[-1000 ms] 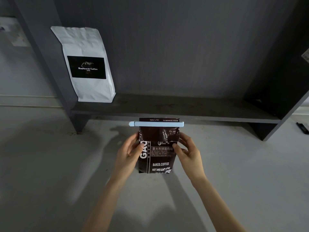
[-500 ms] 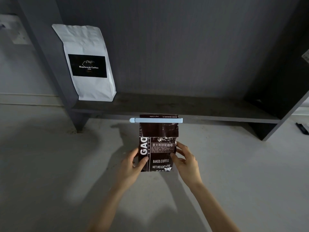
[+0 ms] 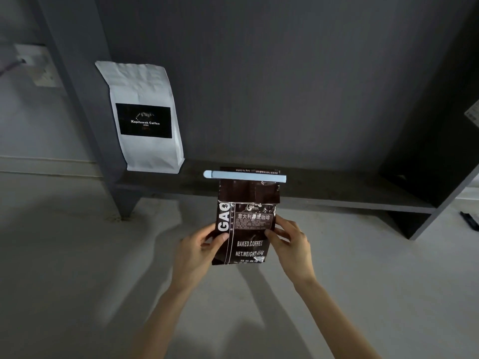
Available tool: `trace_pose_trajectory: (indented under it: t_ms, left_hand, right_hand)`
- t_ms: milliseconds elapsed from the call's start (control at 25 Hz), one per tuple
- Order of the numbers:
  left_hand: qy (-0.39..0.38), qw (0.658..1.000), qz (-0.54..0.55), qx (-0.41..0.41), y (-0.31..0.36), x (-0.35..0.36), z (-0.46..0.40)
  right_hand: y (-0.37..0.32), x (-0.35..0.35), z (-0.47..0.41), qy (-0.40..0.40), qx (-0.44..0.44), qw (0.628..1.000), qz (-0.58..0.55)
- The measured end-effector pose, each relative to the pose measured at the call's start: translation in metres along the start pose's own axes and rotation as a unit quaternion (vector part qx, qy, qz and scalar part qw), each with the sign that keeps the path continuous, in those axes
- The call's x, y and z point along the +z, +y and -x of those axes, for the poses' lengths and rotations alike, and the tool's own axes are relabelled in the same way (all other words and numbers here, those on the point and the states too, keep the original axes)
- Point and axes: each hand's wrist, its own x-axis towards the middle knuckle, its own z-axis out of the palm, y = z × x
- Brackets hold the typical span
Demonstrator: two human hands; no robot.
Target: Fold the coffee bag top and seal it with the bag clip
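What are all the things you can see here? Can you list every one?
Brown coffee bag: 1, dark brown with white writing, held up in front of the shelf.
Bag clip: 1, light blue, clamped across the brown bag's top.
White coffee bag: 1, white with black label, standing at the shelf's left end.
Shelf: 1, dark grey, low against the wall.
Floor: 1, pale grey, below the shelf.
Small dark object: 1, black, far right on the floor; too small to identify.
Left hand: 1, gripping the bag's left edge.
Right hand: 1, gripping the bag's right edge.

Small print on the coffee bag (image 3: 246, 224) is too blurred to read.
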Motion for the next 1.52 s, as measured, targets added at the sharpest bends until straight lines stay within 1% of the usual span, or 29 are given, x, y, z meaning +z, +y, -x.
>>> trace_pose_trajectory:
  t_ms: [120,240,320,560,720,840,1160,1240,1320,1400,1520]
  left_hand:
    - [0.019,0.999,0.021,0.024,0.014,-0.016,-0.029]
    - [0.077,0.996,0.010,0.047,0.027,-0.028,-0.059]
    - [0.098,0.993,-0.002,0.068,0.035,-0.037,-0.083]
    - [0.096,0.990,0.003,0.105,0.035,-0.055,-0.156]
    - [0.093,0.990,-0.006,0.104,0.018,-0.055,-0.183]
    - [0.099,0.993,0.001,0.070,0.000,-0.047,-0.184]
    - [0.088,0.994,0.026,0.053,-0.004,-0.043,-0.181]
    - [0.099,0.993,0.007,0.057,-0.004,-0.044,-0.180]
    - [0.135,0.988,-0.032,0.065,-0.002,-0.046,-0.175]
    - [0.153,0.983,-0.051,0.090,0.002,-0.051,-0.169]
    - [0.190,0.967,-0.075,0.153,0.016,-0.059,-0.162]
  right_hand:
    - [-0.029,0.001,-0.028,-0.016,-0.046,0.999,0.015]
    - [-0.054,0.007,-0.059,-0.016,-0.089,0.995,0.040]
    - [-0.068,0.015,-0.083,-0.007,-0.114,0.992,0.054]
    - [-0.092,0.041,-0.141,-0.029,-0.159,0.984,0.074]
    - [-0.083,0.063,-0.164,-0.068,-0.135,0.986,0.076]
    - [-0.063,0.080,-0.160,-0.106,-0.141,0.976,0.127]
    - [-0.053,0.085,-0.150,-0.122,-0.140,0.972,0.143]
    - [-0.055,0.082,-0.148,-0.135,-0.142,0.971,0.138]
    - [-0.061,0.076,-0.149,-0.144,-0.146,0.967,0.148]
    - [-0.066,0.065,-0.151,-0.151,-0.139,0.965,0.166]
    - [-0.075,0.049,-0.154,-0.140,-0.132,0.952,0.240]
